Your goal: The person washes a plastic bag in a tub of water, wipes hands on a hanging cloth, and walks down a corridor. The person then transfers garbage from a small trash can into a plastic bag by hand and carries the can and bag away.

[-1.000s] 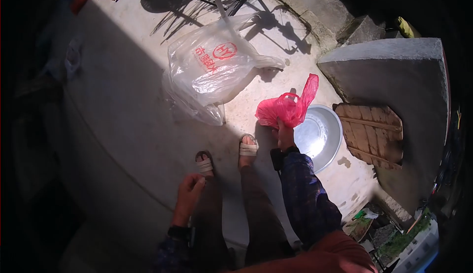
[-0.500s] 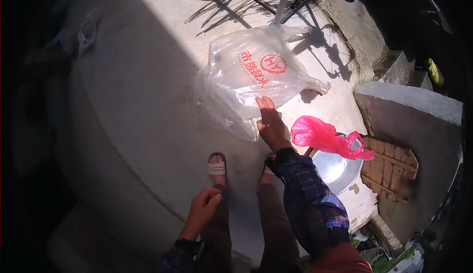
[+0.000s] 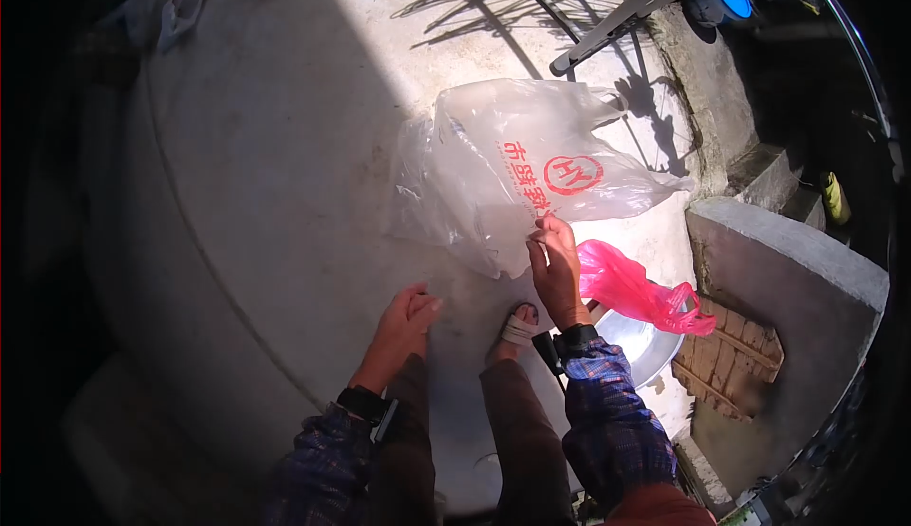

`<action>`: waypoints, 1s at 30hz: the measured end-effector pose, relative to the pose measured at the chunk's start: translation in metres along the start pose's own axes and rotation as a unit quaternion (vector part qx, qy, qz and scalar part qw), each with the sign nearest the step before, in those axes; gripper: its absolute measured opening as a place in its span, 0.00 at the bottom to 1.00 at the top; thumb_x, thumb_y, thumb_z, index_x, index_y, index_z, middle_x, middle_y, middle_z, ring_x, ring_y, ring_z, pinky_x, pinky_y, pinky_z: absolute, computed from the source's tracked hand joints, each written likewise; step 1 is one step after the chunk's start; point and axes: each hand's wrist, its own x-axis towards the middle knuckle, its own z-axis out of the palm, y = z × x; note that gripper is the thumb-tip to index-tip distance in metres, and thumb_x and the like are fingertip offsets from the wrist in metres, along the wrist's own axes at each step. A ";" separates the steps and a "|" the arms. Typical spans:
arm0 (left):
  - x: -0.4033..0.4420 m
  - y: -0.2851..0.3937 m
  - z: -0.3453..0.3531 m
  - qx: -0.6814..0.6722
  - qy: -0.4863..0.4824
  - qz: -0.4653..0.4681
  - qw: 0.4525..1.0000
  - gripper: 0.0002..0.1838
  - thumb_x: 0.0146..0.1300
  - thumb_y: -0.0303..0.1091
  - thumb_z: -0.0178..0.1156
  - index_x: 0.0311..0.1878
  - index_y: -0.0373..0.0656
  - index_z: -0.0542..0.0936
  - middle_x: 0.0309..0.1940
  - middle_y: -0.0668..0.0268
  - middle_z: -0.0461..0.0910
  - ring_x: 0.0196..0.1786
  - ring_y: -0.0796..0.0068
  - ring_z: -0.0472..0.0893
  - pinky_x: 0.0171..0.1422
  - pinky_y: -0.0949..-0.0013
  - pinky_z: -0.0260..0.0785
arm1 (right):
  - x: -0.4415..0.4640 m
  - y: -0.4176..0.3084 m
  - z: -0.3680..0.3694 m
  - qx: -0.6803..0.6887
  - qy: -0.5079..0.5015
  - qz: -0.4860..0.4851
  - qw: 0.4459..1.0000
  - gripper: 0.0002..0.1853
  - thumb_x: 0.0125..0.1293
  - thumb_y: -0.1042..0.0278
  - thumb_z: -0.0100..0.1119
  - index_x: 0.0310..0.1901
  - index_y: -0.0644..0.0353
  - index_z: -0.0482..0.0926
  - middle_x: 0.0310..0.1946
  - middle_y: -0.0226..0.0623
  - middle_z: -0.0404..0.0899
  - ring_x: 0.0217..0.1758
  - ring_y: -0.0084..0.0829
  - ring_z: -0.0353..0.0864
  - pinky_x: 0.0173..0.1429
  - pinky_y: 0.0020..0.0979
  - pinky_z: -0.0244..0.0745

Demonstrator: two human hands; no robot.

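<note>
Dark plaid sleeves (image 3: 617,403), black wristbands (image 3: 365,403), dark trousers (image 3: 517,422) and a pale-strapped sandal (image 3: 518,330) clothe the person.

The bare right hand (image 3: 555,265) is reaching over the translucent plastic bag with red print (image 3: 517,161), beside the crumpled pink plastic bag (image 3: 636,287).

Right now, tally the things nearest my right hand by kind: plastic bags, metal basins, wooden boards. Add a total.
Plastic bags: 2 (clear bag, pink bag)
Metal basin: 1
Wooden board: 1
Total: 4
</note>
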 end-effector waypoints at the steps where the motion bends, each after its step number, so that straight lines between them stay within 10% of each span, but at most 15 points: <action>1: 0.016 0.006 0.009 -0.048 0.006 -0.014 0.999 0.22 0.69 0.38 0.58 0.61 0.36 0.72 0.45 0.67 0.79 0.45 0.79 0.77 0.52 0.74 0.70 | -0.013 -0.018 -0.006 -0.001 -0.010 -0.007 1.000 0.07 0.59 0.80 0.61 0.39 0.63 0.77 0.50 0.44 0.74 0.56 0.44 0.74 0.59 0.38 0.71; 6: 0.066 0.013 0.045 -0.208 0.017 -0.026 0.978 0.24 0.70 0.38 0.57 0.64 0.36 0.70 0.51 0.63 0.76 0.52 0.76 0.76 0.56 0.73 0.70 | -0.075 -0.067 -0.001 0.073 -0.149 -0.044 0.985 0.08 0.57 0.79 0.62 0.39 0.60 0.78 0.52 0.43 0.75 0.57 0.46 0.75 0.59 0.40 0.72; 11: 0.064 -0.046 -0.006 -0.259 0.128 0.008 0.957 0.19 0.72 0.31 0.50 0.63 0.33 0.69 0.57 0.60 0.74 0.58 0.71 0.76 0.59 0.69 0.72 | -0.125 -0.043 0.007 0.046 -0.053 0.008 0.997 0.12 0.59 0.80 0.62 0.45 0.61 0.77 0.52 0.43 0.76 0.55 0.38 0.78 0.58 0.37 0.74; 14: 0.008 -0.025 -0.060 -0.277 0.129 0.059 0.950 0.19 0.74 0.30 0.47 0.65 0.34 0.68 0.58 0.59 0.74 0.58 0.69 0.76 0.63 0.66 0.72 | -0.154 0.029 0.031 0.127 0.061 0.340 0.930 0.15 0.60 0.76 0.60 0.50 0.61 0.76 0.51 0.42 0.75 0.51 0.35 0.77 0.54 0.36 0.75; 19: -0.069 -0.041 -0.155 -0.272 0.171 0.018 0.947 0.22 0.74 0.33 0.47 0.68 0.38 0.65 0.60 0.60 0.73 0.61 0.67 0.74 0.66 0.63 0.69 | -0.142 0.174 0.112 -0.003 -0.072 0.351 0.934 0.25 0.61 0.66 0.61 0.59 0.63 0.70 0.56 0.48 0.73 0.56 0.44 0.75 0.58 0.37 0.73; 24: -0.106 -0.077 -0.215 0.070 0.118 0.099 0.986 0.19 0.73 0.32 0.45 0.64 0.38 0.70 0.59 0.59 0.74 0.60 0.69 0.75 0.64 0.65 0.69 | -0.072 0.163 0.165 0.057 -0.116 0.415 0.900 0.28 0.66 0.58 0.57 0.63 0.63 0.65 0.57 0.45 0.75 0.58 0.38 0.75 0.61 0.34 0.72; 25: -0.109 -0.078 -0.217 0.264 0.079 0.153 0.949 0.18 0.74 0.31 0.44 0.63 0.37 0.71 0.58 0.60 0.75 0.58 0.70 0.76 0.63 0.65 0.70 | -0.067 0.161 0.172 0.080 -0.131 0.427 0.891 0.29 0.67 0.56 0.56 0.64 0.63 0.64 0.57 0.44 0.76 0.59 0.37 0.75 0.61 0.34 0.72; 28: -0.100 -0.092 -0.220 0.251 0.075 0.076 0.962 0.20 0.68 0.34 0.50 0.61 0.36 0.73 0.56 0.61 0.75 0.57 0.70 0.76 0.63 0.66 0.68 | -0.074 0.148 0.180 0.179 -0.180 0.428 0.868 0.26 0.70 0.57 0.54 0.64 0.63 0.66 0.57 0.41 0.76 0.58 0.32 0.76 0.60 0.33 0.72; 30: -0.083 -0.134 -0.232 -0.046 0.123 -0.045 0.990 0.22 0.66 0.36 0.53 0.61 0.37 0.72 0.55 0.62 0.75 0.56 0.70 0.76 0.63 0.66 0.67 | -0.092 0.123 0.177 0.485 -0.021 0.339 0.806 0.22 0.68 0.66 0.56 0.62 0.62 0.68 0.56 0.37 0.76 0.54 0.28 0.76 0.59 0.32 0.73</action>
